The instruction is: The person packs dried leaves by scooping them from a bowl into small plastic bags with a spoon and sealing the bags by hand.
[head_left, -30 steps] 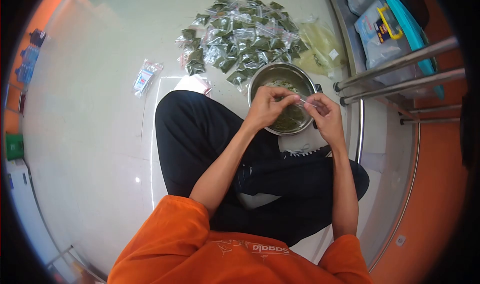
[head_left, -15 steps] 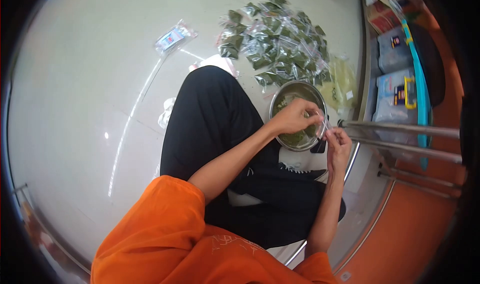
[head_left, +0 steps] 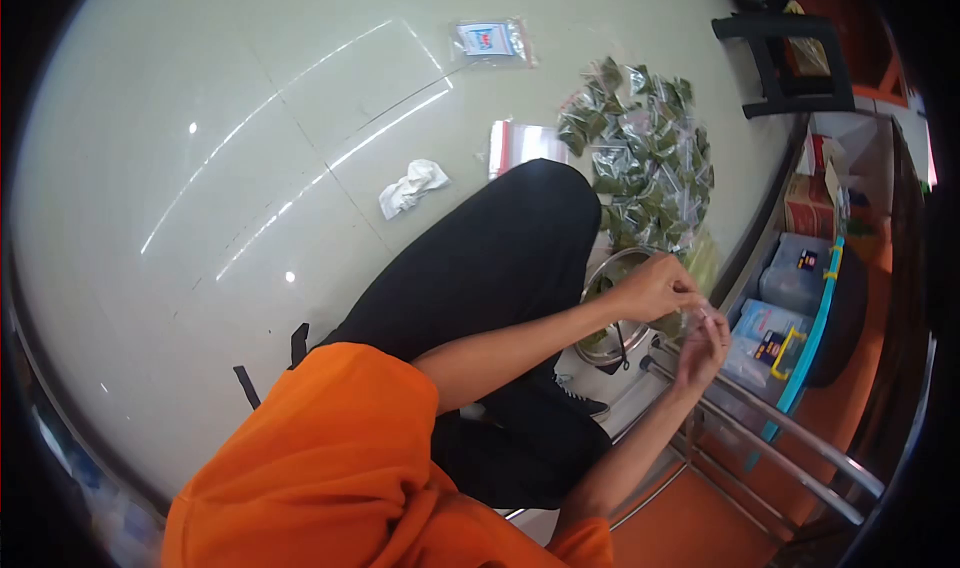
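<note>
My left hand is closed in a pinch over the steel bowl, its fingertips meeting those of my right hand. Between them is a small clear plastic bag, partly hidden by the fingers; both hands seem to grip its edge. Green contents show in the bowl, though my left forearm and hand cover much of it. Just beyond the bowl lies a pile of clear bags holding green, leaf-like pieces.
A stack of flat zip bags, a sealed packet and a crumpled tissue lie on the tiles. Metal rails run close by my right hand. Lidded plastic boxes and a dark stool stand at right.
My view has turned, so the scene sits further right and lower. The hands stay together at the clear bag, now nearer the bowl's right side.
</note>
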The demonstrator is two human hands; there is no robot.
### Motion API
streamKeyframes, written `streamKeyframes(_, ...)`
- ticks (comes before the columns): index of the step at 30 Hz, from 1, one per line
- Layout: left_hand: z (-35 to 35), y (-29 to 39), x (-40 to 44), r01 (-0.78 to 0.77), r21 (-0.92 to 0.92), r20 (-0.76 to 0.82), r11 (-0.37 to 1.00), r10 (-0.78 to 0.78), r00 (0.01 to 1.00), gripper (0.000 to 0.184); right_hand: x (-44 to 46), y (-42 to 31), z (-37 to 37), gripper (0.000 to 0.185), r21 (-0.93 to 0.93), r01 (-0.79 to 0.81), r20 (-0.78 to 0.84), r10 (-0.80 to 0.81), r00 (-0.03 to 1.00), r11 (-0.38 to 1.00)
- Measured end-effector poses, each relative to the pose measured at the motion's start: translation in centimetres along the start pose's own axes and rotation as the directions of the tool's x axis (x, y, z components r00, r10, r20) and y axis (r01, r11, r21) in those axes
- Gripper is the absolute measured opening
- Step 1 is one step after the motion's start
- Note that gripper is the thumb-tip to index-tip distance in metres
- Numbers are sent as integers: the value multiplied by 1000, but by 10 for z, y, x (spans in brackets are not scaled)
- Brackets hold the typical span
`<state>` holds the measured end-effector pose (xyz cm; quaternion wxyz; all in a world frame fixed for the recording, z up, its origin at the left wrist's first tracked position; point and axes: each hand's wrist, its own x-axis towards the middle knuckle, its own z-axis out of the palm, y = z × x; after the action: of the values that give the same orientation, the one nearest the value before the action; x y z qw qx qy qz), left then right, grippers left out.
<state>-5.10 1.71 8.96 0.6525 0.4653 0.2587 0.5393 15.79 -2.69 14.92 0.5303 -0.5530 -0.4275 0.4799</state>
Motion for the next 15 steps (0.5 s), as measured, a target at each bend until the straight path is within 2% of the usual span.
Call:
streamKeyframes(1,-3,5,2,-10,114,-81,993,20,996,24,13,-8,4,8,-11,-9,14,9,1000,1000)
streamKeyframes(2,-7,10,5,-43,323,-75,946,71,995,30,26,-17,8,8,-61,-14,80,19,997,998)
streamKeyframes(3,-8,13,5,-37,315,-91,948,69,993,30,38,-22,13,8,-109,-16,143,31,989,994)
streamKeyframes(5,-10,19,5,-153,421,-251,894,277,927,50,62,-22,26,7,-129,-9,186,33,982,992)
streamKeyframes(6,-11,21,6,-144,489,-307,860,324,895,70,77,-19,30,9,-135,-33,119,49,992,990)
streamKeyframes(7,-15,24,7,-138,487,-319,863,323,891,70,93,-13,32,12,-139,-56,49,63,997,989)
streamKeyframes(9,-25,31,10,-127,432,-446,893,334,830,78,140,38,20,24,-565,-124,-101,82,992,816)
streamKeyframes(10,-26,33,12,-121,400,-449,909,309,839,77,157,59,6,30,-811,-78,-80,22,997,579)
streamKeyframes(11,-26,34,14,-120,401,-457,908,312,833,77,164,74,17,32,-900,-11,-37,-50,998,436)
streamKeyframes(12,-26,35,16,-147,346,-458,927,304,835,76,161,86,46,35,-902,96,47,-126,991,420)
streamKeyframes(13,-26,34,17,-168,289,-455,942,290,842,75,159,101,75,38,-839,204,149,-148,978,505)
streamKeyframes(14,-27,37,18,-183,454,-511,872,423,748,67,151,106,116,41,-771,295,271,-130,954,565)
streamKeyframes(15,-28,41,16,-175,448,-507,877,410,758,67,142,108,157,44,-712,375,396,-102,913,594)
